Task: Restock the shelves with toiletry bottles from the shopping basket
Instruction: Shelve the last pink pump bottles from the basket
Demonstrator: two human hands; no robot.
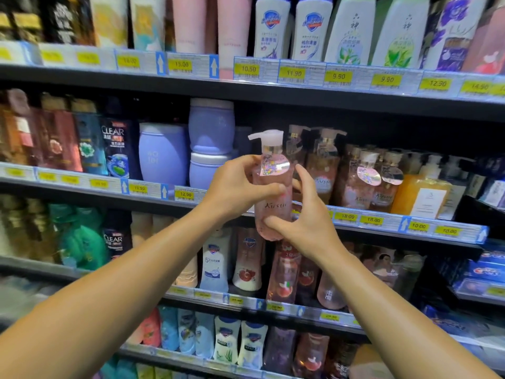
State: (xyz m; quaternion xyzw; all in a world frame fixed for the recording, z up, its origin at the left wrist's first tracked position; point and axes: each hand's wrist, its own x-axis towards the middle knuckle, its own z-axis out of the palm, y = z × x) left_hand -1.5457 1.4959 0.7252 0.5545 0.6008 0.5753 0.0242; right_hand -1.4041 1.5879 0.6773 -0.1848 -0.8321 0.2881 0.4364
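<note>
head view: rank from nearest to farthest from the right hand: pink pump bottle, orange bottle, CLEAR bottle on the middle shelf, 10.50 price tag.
1. Pink pump bottle: held by the right hand and the left hand.
2. Orange bottle: same shelf, to the right.
3. 10.50 price tag and CLEAR bottle: tag up on the shelf above, bottle far left; too close to call.

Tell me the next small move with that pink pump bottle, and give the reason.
Probably ease the pink bottle forward and slightly right, into the row of matching pink bottles on the middle shelf. Both the left hand and the right hand grip it upright in front of that shelf's edge, and it is not yet set down.
</note>
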